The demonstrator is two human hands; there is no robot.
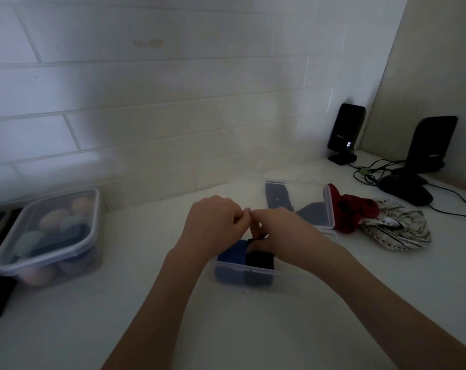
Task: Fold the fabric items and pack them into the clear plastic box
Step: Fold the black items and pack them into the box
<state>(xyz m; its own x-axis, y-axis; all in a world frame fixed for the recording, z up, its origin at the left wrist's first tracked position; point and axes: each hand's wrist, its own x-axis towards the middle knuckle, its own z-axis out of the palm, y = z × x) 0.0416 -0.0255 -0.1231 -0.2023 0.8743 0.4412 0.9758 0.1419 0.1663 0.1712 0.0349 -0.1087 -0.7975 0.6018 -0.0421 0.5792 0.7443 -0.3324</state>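
A clear plastic box (pixel 256 283) sits on the white counter at the centre. Inside it a folded blue fabric (pixel 232 253) lies at the left and a folded black fabric (pixel 261 260) at the right. My left hand (pixel 213 225) hovers over the box's far end with its fingers curled. My right hand (pixel 277 231) reaches down into the box, and its fingers press on the black fabric. The two hands touch above the box. A red fabric (pixel 352 212) and a white patterned fabric (pixel 397 231) lie crumpled to the right.
A clear lid (pixel 301 201) lies behind the box with grey fabric under it. A lidded container (pixel 50 236) of pastel items stands at the left. Two black speakers (pixel 345 132) (pixel 424 156) with cables stand at the back right. The tiled wall is close behind.
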